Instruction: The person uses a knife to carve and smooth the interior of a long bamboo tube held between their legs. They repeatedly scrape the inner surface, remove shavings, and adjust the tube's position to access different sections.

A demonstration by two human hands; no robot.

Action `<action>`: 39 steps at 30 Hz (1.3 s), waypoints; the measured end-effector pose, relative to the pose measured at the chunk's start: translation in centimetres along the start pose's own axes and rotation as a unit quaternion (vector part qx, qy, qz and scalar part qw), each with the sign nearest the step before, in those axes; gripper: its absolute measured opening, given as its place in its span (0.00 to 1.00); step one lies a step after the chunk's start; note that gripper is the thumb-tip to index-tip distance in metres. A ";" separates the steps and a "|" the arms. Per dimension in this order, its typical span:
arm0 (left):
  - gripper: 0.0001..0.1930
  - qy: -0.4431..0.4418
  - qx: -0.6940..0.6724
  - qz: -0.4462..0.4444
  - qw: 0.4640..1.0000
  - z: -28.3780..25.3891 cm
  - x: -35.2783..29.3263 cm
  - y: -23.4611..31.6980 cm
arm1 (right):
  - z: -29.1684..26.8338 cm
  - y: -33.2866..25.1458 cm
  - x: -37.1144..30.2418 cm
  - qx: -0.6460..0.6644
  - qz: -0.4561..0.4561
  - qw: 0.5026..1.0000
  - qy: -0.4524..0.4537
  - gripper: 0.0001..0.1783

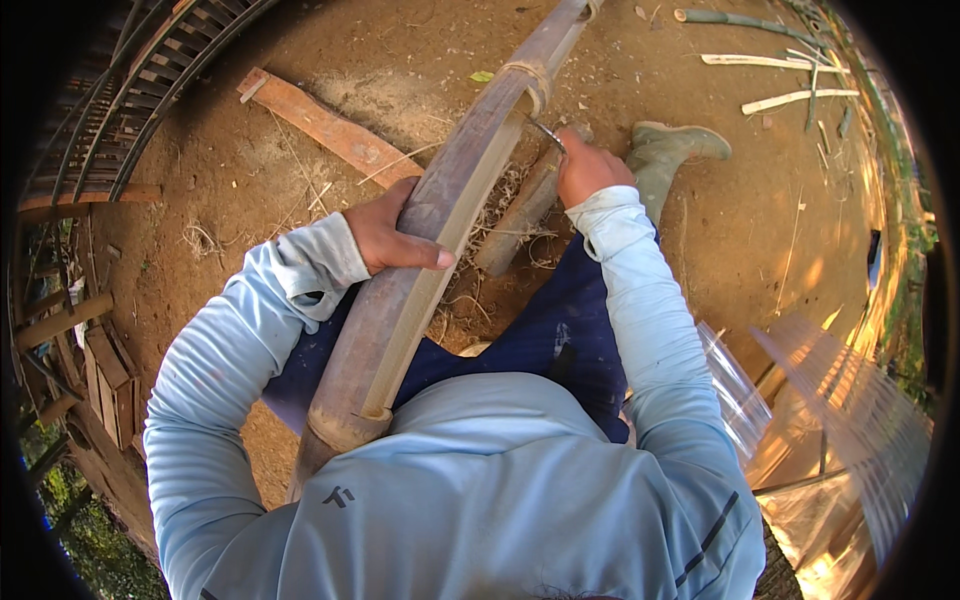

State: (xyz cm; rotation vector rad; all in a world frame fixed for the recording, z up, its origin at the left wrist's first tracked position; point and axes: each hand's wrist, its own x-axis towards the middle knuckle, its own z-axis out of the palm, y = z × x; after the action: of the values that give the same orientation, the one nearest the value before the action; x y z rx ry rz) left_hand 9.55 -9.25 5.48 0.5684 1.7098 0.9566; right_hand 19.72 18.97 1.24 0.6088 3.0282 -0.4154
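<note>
— What do the two hands do at this moment?

— The left hand [395, 238] lies on a long split bamboo pole [440, 215]. The fingers are wrapped over the outer, round side of the pole and the thumb points to the right, across its pale cut edge. So this hand is closed on the pole and keeps it in place.

— And where is the pole?

— It runs in a diagonal line, from the person's chest at the lower left up to the top of the picture, a little right of the middle. Its lower end leans on the body, between the arms. It passes over the dark blue trousers [560, 330].

— The right hand?

— The right hand [588, 168] is a fist around the handle of a blade [545, 132]. The thin curved metal part comes out to the left and meets the right edge of the pole, near a pale node ring. The handle itself is hidden in the hand.

— What is around?

— Under the pole a short thick log [520, 215] lies on the brown earth with dry shavings [495, 205] beside it. A green rubber boot [665, 155] is just right of the right hand. A reddish plank [325, 125] lies to the upper left, and some thin bamboo pieces [775, 62] are at the top right, well apart.
</note>
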 end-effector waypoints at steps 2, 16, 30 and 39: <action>0.67 -0.002 0.003 0.001 1.000 0.0 0.0 0.0 | -0.6 -0.2 0.6 -0.036 0.004 0.999 -0.035 0.17; 0.65 -0.001 0.082 0.000 0.997 -0.3 0.5 -0.7 | 1.7 1.2 2.9 -0.012 -0.007 0.996 -0.083 0.14; 0.63 0.032 0.131 0.022 0.991 -0.1 1.0 -1.5 | 2.8 1.9 7.2 -0.006 -0.051 0.989 -0.140 0.14; 0.61 0.005 0.104 -0.026 0.994 0.1 -0.2 1.2 | 1.2 4.8 3.9 0.131 -0.149 0.958 -0.207 0.15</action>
State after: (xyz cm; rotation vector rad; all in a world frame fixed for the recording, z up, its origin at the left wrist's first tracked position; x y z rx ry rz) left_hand 9.58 -8.72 6.53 0.6517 1.8371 0.7503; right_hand 17.89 24.39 -1.43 0.0453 2.6734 -0.8444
